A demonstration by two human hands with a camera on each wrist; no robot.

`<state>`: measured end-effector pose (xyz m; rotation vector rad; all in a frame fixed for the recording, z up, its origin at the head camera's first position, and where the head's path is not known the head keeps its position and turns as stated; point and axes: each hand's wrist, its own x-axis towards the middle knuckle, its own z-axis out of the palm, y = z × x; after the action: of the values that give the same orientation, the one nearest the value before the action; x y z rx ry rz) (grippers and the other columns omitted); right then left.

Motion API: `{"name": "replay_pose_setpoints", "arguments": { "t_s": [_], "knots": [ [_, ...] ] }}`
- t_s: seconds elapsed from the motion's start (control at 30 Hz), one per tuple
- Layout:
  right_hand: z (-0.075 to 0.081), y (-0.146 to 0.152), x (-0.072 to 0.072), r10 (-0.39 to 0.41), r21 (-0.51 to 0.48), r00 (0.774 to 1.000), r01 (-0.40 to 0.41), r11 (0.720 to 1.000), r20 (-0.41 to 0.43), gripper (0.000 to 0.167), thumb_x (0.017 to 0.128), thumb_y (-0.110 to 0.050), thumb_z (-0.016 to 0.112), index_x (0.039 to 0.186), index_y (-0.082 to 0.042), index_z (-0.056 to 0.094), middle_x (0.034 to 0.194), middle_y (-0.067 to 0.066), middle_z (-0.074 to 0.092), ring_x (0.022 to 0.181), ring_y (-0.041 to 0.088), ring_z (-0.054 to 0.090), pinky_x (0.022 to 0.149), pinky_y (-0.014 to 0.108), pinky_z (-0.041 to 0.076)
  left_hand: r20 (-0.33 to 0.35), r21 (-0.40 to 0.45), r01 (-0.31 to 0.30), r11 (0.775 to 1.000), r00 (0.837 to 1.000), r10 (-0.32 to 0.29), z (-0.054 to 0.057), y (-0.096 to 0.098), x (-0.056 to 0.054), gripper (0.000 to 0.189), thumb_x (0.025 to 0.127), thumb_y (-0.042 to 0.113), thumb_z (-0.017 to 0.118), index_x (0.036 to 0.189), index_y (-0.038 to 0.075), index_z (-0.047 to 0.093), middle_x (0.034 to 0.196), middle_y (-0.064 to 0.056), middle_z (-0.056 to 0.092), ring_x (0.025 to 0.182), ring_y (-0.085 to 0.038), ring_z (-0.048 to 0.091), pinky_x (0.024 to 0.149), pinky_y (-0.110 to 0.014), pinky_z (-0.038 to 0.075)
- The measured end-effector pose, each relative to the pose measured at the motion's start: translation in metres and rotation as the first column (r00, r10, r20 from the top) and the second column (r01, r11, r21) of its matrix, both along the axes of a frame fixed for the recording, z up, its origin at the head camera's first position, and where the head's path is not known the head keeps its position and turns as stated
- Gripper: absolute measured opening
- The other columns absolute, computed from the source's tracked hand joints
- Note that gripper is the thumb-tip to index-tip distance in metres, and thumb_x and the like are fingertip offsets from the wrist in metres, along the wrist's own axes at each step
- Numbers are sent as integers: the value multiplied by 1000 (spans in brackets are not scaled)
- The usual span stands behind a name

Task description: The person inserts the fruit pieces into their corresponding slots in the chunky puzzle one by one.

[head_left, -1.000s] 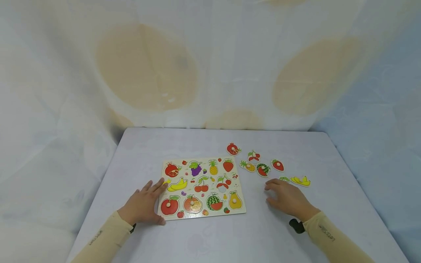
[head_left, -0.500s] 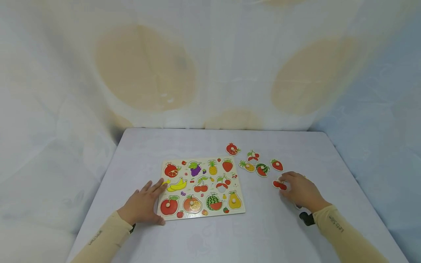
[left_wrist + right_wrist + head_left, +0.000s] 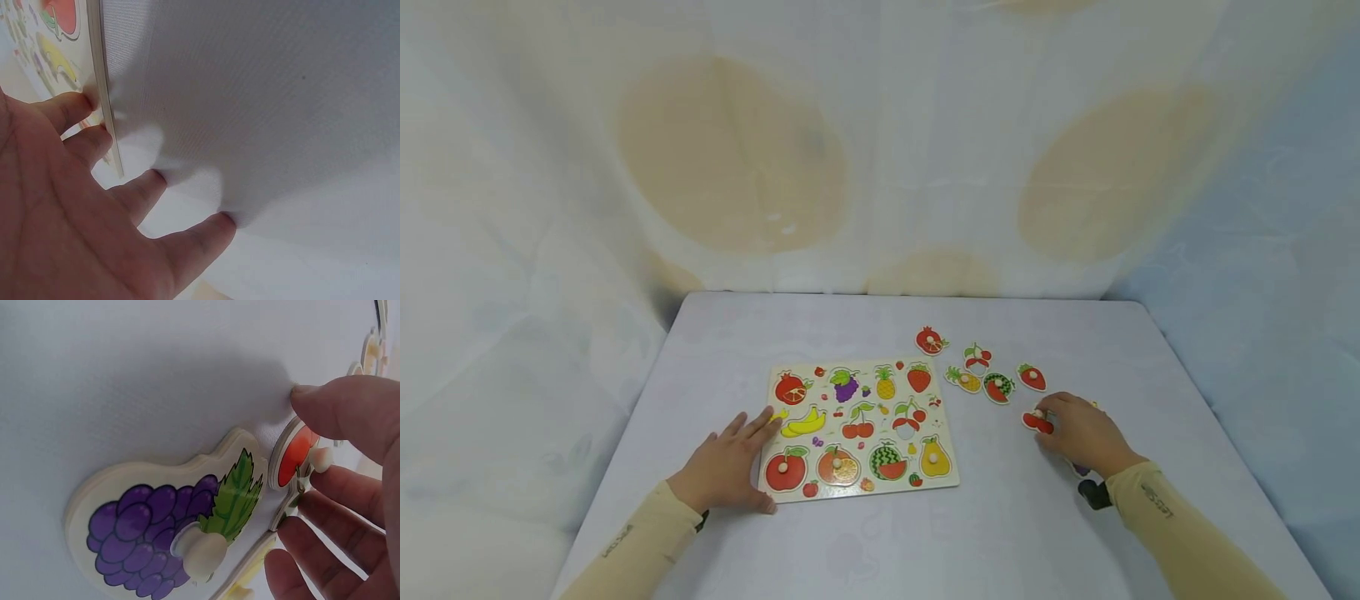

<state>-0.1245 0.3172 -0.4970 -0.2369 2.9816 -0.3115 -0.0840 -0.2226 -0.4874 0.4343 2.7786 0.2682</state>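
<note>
The cherry piece (image 3: 1037,423) is lying on the bench (image 3: 865,558), between the puzzle board (image 3: 883,428) and the bench's right edge. Probably a pick-up is in hand: the right hand (image 3: 1086,433) is hovering with bent fingers around the knob (image 3: 322,460), thumb apart, clenching nothing. The next move is likely calling for a pinch there. The left hand (image 3: 730,462) is resting, fingers spread, holding nothing, along the board's left edge.

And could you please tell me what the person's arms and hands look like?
Both arms wear tan sleeves with small dark lettering on each forearm, hard to read here. The left hand and right hand wear no gloves. A rounded black piece shows at the right wrist and a smaller black bit at the left.
</note>
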Motion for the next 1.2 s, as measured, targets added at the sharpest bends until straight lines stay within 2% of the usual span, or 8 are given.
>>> {"name": "replay_pose_setpoints", "arguments": {
  "t_s": [0.27, 0.7, 1.03, 1.2],
  "knots": [
    [-2, 1, -2, 5, 26, 1000, -5, 1000, -17, 40, 80, -24, 84, 113, -6, 69, 121, 20, 63, 106, 37, 62, 85, 58, 53, 7, -1, -13, 1000, 1000, 13, -1, 0, 1, 121, 53, 57, 93, 153, 13, 41, 162, -6, 29, 143, -47, 26, 100, -75, 31],
    [-1, -1, -3, 26, 47, 998, -24, 999, -51, 39, 78, -24, 85, 109, -6, 70, 111, 14, 67, 94, 30, 64, 81, 53, 56, 6, 0, -17, 1000, 1000, 17, -1, 0, 1, 119, 54, 55, 93, 153, 14, 41, 161, -7, 29, 143, -46, 25, 101, -75, 31],
    [-1, -2, -3, 32, 45, 997, -29, 999, -65, 36, 77, -25, 84, 106, -8, 71, 113, 15, 67, 97, 32, 65, 84, 56, 54, 0, -2, -19, 1000, 1000, 19, -3, 1, 1, 120, 53, 55, 93, 153, 14, 41, 162, -6, 29, 143, -46, 26, 101, -75, 31],
    [-2, -2, -5, 48, 33, 996, -45, 998, -78, 38, 77, -27, 85, 108, -9, 70, 112, 11, 68, 95, 29, 64, 81, 52, 56, 0, -3, -22, 1000, 1000, 22, -2, 1, 2, 120, 53, 55, 93, 153, 14, 41, 161, -6, 30, 143, -46, 26, 100, -75, 31]
  ]
}}
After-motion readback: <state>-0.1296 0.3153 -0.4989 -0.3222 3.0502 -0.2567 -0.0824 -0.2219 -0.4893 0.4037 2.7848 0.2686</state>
